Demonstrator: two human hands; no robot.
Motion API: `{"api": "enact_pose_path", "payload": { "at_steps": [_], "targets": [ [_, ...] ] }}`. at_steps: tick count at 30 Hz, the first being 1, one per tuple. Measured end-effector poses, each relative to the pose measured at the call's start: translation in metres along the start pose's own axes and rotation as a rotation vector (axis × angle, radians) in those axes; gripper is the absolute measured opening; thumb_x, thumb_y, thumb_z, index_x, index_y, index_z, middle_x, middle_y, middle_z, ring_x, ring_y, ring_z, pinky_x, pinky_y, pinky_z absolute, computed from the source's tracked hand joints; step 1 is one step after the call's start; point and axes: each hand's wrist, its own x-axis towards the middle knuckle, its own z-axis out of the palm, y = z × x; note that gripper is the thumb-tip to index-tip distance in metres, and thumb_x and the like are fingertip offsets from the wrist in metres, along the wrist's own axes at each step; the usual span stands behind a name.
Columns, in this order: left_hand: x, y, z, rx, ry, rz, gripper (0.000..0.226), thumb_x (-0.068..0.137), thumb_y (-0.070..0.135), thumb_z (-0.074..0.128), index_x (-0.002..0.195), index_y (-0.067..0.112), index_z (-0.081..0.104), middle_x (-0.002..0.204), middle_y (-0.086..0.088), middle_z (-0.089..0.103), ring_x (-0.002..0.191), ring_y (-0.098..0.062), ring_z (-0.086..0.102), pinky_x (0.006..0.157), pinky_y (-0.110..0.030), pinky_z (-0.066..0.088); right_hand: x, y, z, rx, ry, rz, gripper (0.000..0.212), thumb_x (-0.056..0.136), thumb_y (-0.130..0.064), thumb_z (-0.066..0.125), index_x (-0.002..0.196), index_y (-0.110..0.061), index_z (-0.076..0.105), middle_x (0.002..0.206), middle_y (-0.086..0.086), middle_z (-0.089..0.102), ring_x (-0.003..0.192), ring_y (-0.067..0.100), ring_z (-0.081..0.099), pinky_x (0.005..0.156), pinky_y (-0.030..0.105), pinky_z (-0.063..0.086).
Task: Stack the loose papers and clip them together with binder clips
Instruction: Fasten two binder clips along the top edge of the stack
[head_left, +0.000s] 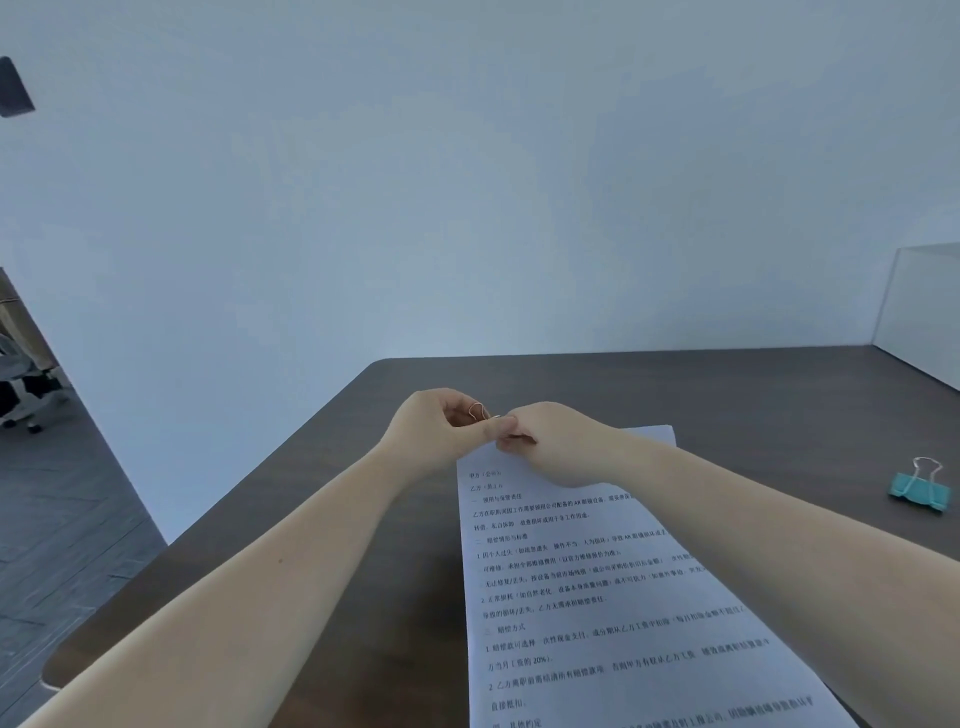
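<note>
A stack of white printed papers (597, 597) lies on the dark wooden table (753, 395), running from the near edge toward the middle. Both hands meet at its far left corner. My left hand (441, 423) pinches a small binder clip (477, 410) whose rose-gold wire handle shows between the fingers. My right hand (550, 439) is closed on the same corner of the papers, touching the left thumb. The clip's body is hidden by fingers. A second, teal binder clip (919, 491) lies on the table at the right, apart from the papers.
A clear plastic box (919, 306) stands at the table's far right corner. A white wall rises behind the table. Left of the table is dark floor with a wheeled chair base (26, 395).
</note>
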Motion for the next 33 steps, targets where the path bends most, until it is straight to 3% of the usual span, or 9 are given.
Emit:
{"api": "enact_pose_path", "payload": {
  "at_steps": [3,7,9,15,20,24,27,30,33],
  "targets": [
    [0.001,0.003,0.0,0.026,0.01,0.028,0.037,0.076,0.043,0.077,0.086,0.008,0.074,0.088,-0.012,0.077,0.074,-0.011,0.06,0.071,-0.024,0.045,0.0,0.002,-0.001,0.009,0.004,-0.009,0.03,0.101,-0.017,0.039,0.107,-0.003,0.065,0.099,0.01,0.067,0.092,0.03,0.058,0.084,0.037,0.045],
    [0.002,0.007,-0.003,-0.044,0.016,0.061,0.029,0.082,0.041,0.07,0.081,0.013,0.078,0.085,-0.013,0.077,0.076,-0.019,0.07,0.091,-0.038,0.056,-0.001,0.004,-0.005,-0.051,-0.008,-0.021,0.033,0.101,-0.016,0.04,0.072,-0.018,0.055,0.069,-0.007,0.046,0.066,0.014,0.043,0.064,0.028,0.032],
    [0.004,0.007,-0.007,-0.098,0.027,0.046,0.024,0.083,0.04,0.071,0.083,0.018,0.08,0.088,-0.013,0.078,0.087,-0.027,0.075,0.094,-0.044,0.056,-0.002,0.004,-0.008,-0.074,-0.023,-0.014,0.031,0.101,-0.016,0.038,0.079,-0.017,0.06,0.071,-0.01,0.046,0.072,0.015,0.044,0.067,0.027,0.031],
    [0.004,0.016,-0.017,-0.043,-0.004,0.045,0.017,0.089,0.03,0.068,0.077,0.021,0.077,0.095,-0.008,0.077,0.092,-0.022,0.073,0.089,-0.029,0.057,-0.003,0.003,-0.014,-0.089,-0.06,0.031,0.028,0.101,-0.019,0.039,0.11,-0.014,0.065,0.093,-0.009,0.051,0.091,0.013,0.045,0.084,0.029,0.037],
    [0.004,0.014,-0.018,0.036,-0.053,0.041,0.028,0.087,0.031,0.069,0.081,0.005,0.078,0.099,-0.021,0.075,0.096,-0.027,0.073,0.096,-0.044,0.053,0.001,0.004,-0.013,-0.115,-0.053,0.045,0.042,0.1,-0.02,0.04,0.06,-0.032,0.039,0.063,-0.011,0.038,0.06,0.007,0.037,0.064,0.027,0.03],
    [0.006,0.01,-0.021,0.076,-0.083,0.054,0.033,0.085,0.035,0.07,0.071,0.006,0.075,0.096,-0.029,0.071,0.086,-0.025,0.071,0.083,-0.042,0.053,-0.001,0.002,-0.013,-0.113,-0.069,0.053,0.025,0.101,-0.021,0.039,0.081,-0.025,0.053,0.066,-0.016,0.039,0.066,0.008,0.041,0.076,0.029,0.031],
    [0.006,0.008,-0.023,0.079,-0.08,0.045,0.032,0.086,0.034,0.071,0.072,0.005,0.075,0.096,-0.028,0.072,0.094,-0.032,0.073,0.087,-0.041,0.054,-0.005,-0.001,-0.017,-0.1,-0.085,0.025,0.026,0.101,-0.022,0.04,0.106,-0.014,0.064,0.07,-0.017,0.042,0.076,0.012,0.044,0.068,0.024,0.034],
    [0.005,0.009,-0.022,0.066,-0.075,0.051,0.029,0.086,0.031,0.071,0.073,0.006,0.076,0.087,-0.024,0.073,0.083,-0.024,0.072,0.092,-0.042,0.054,-0.007,-0.003,-0.021,-0.11,-0.103,0.002,0.025,0.101,-0.022,0.041,0.103,-0.012,0.064,0.071,-0.015,0.044,0.064,0.001,0.041,0.058,0.015,0.029],
    [0.003,0.011,-0.017,0.11,-0.117,0.066,0.031,0.086,0.031,0.071,0.073,0.004,0.076,0.072,-0.01,0.061,0.067,-0.016,0.053,0.071,-0.034,0.048,-0.006,-0.004,-0.023,-0.099,-0.09,0.014,0.025,0.101,-0.025,0.04,0.096,-0.016,0.063,0.076,-0.01,0.049,0.072,0.011,0.046,0.062,0.021,0.034]
  ]
}}
